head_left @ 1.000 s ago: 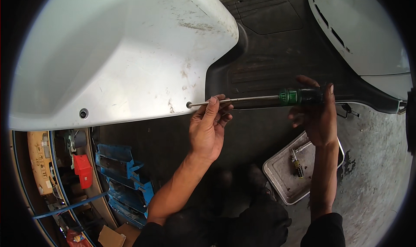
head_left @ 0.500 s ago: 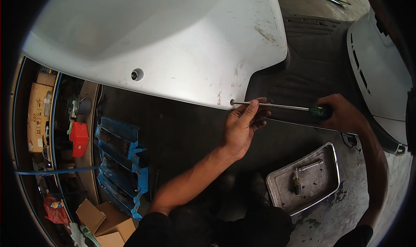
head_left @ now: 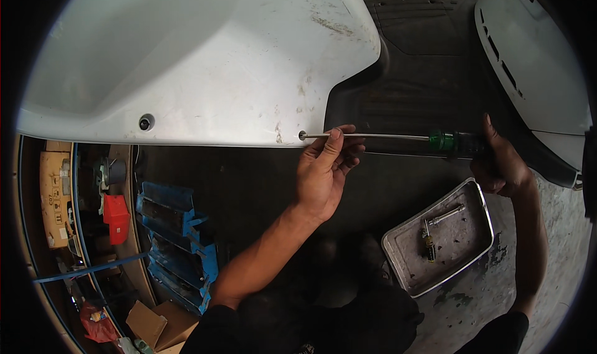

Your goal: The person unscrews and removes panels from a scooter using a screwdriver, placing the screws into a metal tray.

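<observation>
Screwdriver [head_left: 398,136] lies crosswise in the head view, tip at a hole [head_left: 302,135] in the white panel [head_left: 236,74]; the left hand [head_left: 322,175] pinches its shaft, while the right hand's [head_left: 510,166] grip is loose, thumb raised, beside the handle's end.

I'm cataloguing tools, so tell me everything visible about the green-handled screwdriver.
The screwdriver has a long, thin, straight, metallic-looking shaft and a thick handle, green near the shaft, dark toward its end. It lies nearly horizontal across the view, its tip hidden at a round hole near the white panel's lower edge. The left hand pinches the shaft near the hole; the right hand is open at the handle's dark end, contact unclear.
</observation>
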Tool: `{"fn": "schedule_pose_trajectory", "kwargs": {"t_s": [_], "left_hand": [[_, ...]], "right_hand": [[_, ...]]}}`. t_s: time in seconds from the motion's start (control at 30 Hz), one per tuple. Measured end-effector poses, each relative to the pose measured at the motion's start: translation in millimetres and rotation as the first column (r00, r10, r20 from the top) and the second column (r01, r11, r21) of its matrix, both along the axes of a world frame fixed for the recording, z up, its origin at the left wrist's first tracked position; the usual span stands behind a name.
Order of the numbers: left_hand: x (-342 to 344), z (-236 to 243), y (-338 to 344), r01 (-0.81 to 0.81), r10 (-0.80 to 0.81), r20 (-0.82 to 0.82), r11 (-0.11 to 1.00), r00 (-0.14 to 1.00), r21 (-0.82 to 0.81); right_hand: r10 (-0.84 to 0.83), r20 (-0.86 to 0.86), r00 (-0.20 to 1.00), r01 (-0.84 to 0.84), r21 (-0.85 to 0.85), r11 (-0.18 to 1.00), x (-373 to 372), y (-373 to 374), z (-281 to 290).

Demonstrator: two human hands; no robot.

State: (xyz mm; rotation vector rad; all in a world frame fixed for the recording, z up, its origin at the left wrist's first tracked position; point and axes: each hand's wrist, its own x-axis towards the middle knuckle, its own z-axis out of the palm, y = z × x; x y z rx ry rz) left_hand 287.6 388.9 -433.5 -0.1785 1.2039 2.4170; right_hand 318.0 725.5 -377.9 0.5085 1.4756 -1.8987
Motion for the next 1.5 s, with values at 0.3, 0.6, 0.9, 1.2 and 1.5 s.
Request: {"fn": "schedule_pose_trajectory", "kwargs": {"t_s": [0.3, 0.6, 0.9, 1.2, 1.5], "left_hand": [[-7.3, 6.9, -1.7, 0.033, -0.033, 0.009, 0.999, 0.999, 0.015], [-3.3, 6.3, -9.1, 0.043, -0.043, 0.041, 0.999, 0.998, 0.013], [-3.5, 4.3, -5.6, 0.049, -0.050, 0.048, 0.999, 0.998, 0.018], [-6.4, 9.4, -2.8, 0.074, -0.074, 0.044, 0.997, 0.996, 0.003], [-6.1, 10.3, -5.5, 0.087, -0.087, 0.034, 0.996, 0.996, 0.014]], "right_hand": [[0.409, -0.865, 0.291, 0.290, 0.487, 0.824, -19.7, -18.5, -27.7], [0.129, -0.491, 0.862, -0.002, 0.250, 0.968, -15.7, -16.8, -5.2], [-0.090, -0.353, 0.931, 0.061, -0.094, 0.994, -7.9, -21.8, -3.9], [0.169, -0.892, 0.419, 0.311, 0.316, 0.896, -14.4, -36.4, -40.7], [0.162, -0.804, 0.571, 0.121, 0.279, 0.953, -10.4, -28.5, -23.9]]}}
